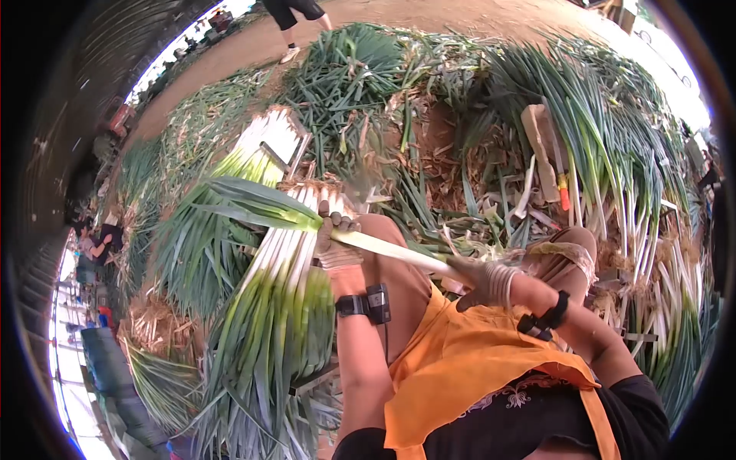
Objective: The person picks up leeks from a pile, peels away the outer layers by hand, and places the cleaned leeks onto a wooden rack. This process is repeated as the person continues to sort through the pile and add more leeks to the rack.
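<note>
A long green onion (391, 251) stretches across in front of me, green leaves to the left and white stem to the right. My gloved left hand (334, 234) is closed round it where green turns to white. My gloved right hand (484, 282) is closed on the root end, which its fingers hide. Just beyond and below my left hand lies a row of trimmed green onions (280, 280), leaves pointing toward me. Farther back, another stack of green onions (257, 146) rests by a metal frame (295, 146).
Cut leaves and peelings (437, 138) litter the ground ahead. A big pile of green onions (613, 161) rises on the right, near an orange-handled tool (564, 192). More bundles (161, 368) lie at left. A person's legs (291, 27) show at the top; another person (96, 245) is far left.
</note>
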